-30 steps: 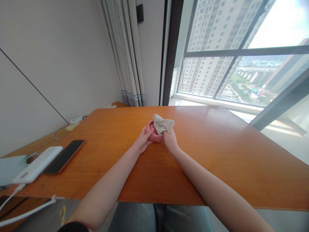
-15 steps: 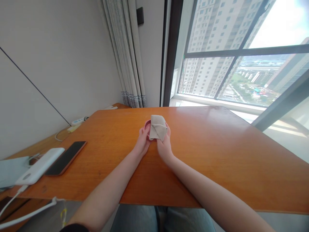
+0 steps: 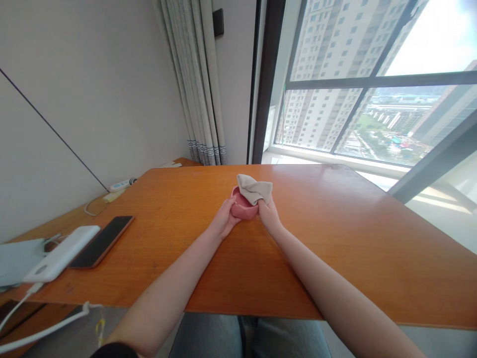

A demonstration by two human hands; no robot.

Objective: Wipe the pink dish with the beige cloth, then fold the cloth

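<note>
A pink bowl (image 3: 245,211) is tilted with its opening partly toward me, above the middle of the wooden table. My left hand (image 3: 224,217) grips its left side, thumb at the rim and fingers underneath. A light beige cloth (image 3: 255,189) lies across the far and right part of the rim, its folds covering some of the inside. My right hand (image 3: 268,213) is closed on the cloth at the bowl's right edge; its fingers are mostly hidden behind the cloth.
On the wooden table (image 3: 335,248) at left lie a dark phone (image 3: 102,242) and a white power bank (image 3: 62,253) with a cable. A power strip (image 3: 122,185) rests by the wall. A large window is at the right.
My right hand has moved right with the cloth, turning it and uncovering more of the bowl. The bowl and my left hand have shifted slightly right.
</note>
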